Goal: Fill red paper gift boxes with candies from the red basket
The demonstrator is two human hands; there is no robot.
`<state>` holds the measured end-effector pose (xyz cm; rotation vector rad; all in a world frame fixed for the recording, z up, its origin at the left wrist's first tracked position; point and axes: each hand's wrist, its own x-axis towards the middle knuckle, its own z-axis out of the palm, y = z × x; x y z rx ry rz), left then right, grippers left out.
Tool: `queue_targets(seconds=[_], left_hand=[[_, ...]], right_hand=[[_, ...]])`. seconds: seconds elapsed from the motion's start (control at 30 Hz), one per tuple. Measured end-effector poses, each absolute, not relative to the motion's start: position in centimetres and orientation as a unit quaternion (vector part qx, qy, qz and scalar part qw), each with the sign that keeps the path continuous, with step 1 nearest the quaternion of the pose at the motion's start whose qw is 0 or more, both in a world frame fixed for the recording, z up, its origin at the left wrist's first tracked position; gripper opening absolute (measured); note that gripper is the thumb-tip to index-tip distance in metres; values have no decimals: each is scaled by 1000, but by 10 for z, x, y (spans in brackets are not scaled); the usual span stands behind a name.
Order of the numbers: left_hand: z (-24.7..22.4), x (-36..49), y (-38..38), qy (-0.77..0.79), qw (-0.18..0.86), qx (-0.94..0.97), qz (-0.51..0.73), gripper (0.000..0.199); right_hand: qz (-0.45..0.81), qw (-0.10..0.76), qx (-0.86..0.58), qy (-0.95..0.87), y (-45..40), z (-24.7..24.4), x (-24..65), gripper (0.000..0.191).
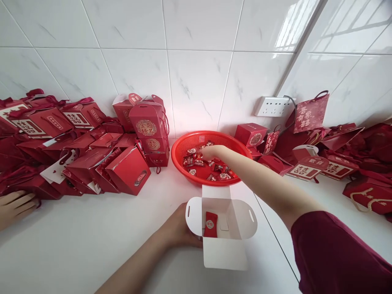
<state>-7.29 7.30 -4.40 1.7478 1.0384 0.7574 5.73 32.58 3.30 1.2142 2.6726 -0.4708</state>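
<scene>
Head view — open box, mouth up — long axis unclear.

Bright, soft light, window glare on upper-right wall tiles, faint counter shadows, wide-angle stretch at edges.
</scene>
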Motion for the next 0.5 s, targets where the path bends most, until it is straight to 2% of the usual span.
queue_targets(seconds=[0.13, 0.37, 0.43, 0.5], left_hand=[[-44, -73, 73, 423, 460, 719, 304, 79], [-42, -73, 73, 441, 444, 721, 298, 82], [-42, -73, 73, 447, 438, 722, 295, 85], [-42, -73, 73, 459, 436, 718, 289, 89]], right_hand=[[-158, 138, 420, 883, 339, 34, 61, 33], [-230, 171, 264, 921, 286, 36, 39, 43], [-232, 186, 248, 922, 273, 36, 35, 43], [-220, 191, 248, 924, 266, 35, 34, 51]])
